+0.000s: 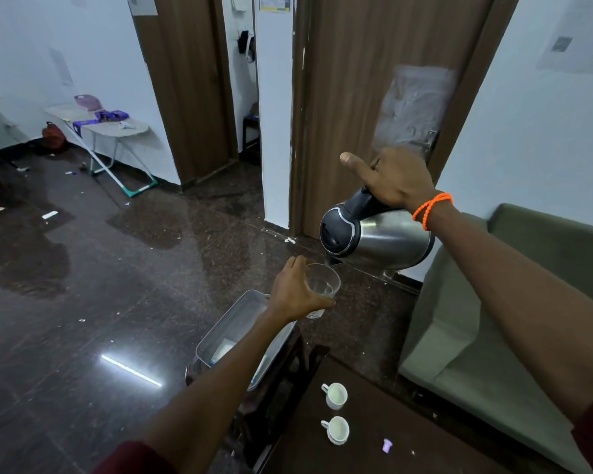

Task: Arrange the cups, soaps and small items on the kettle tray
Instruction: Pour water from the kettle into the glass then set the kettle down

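My right hand (396,176) grips the black handle of a steel kettle (377,234), tilted with its spout down over a clear glass (322,285). The glass sits in my left hand (297,290), held in the air above the floor. Below my left forearm, a clear plastic tray (226,331) rests on a dark wooden stand. Two white cups (336,395) (337,430) stand on the dark table (374,439) at the bottom, and a small purple item (386,445) lies to their right.
A green sofa (493,336) fills the right side. A brown door (374,97) stands behind the kettle. An ironing board (117,126) with purple items is at the far left wall. The dark glossy floor (117,268) carries scattered bits of litter.
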